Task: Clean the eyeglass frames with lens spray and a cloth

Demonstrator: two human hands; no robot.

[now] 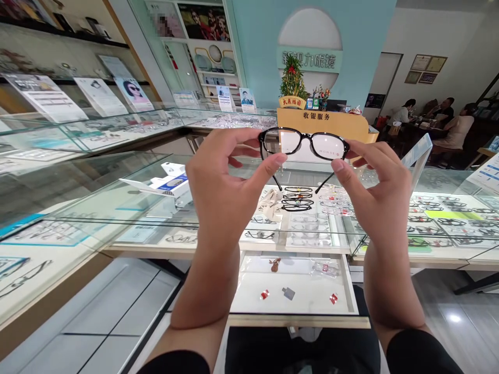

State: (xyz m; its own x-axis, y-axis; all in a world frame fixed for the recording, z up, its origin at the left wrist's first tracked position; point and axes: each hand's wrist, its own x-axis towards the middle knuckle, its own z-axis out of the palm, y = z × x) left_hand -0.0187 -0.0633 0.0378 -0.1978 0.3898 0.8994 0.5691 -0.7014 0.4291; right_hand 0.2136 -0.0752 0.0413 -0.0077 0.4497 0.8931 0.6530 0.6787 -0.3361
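A pair of black-framed eyeglasses [306,136] is held up in front of me, level, lenses facing along my view. My left hand [226,182] pinches the left end of the frame, its thumb over the lower rim of that lens. At the other end, my right hand [376,182] grips the frame near the hinge between thumb and fingers. Both temples are unfolded and slant down below the lenses. Printed lettering shows on the right lens. Beneath the glasses, several dark eyeglasses [297,199] lie in a row inside the glass display case [218,239].
An open drawer [296,321] juts toward me, holding a grey tag [288,293] and small red-and-white pieces. On the counter at left stands an opened white box [171,182]. A cashier desk [327,124] is further back, and people [440,119] sit at far right.
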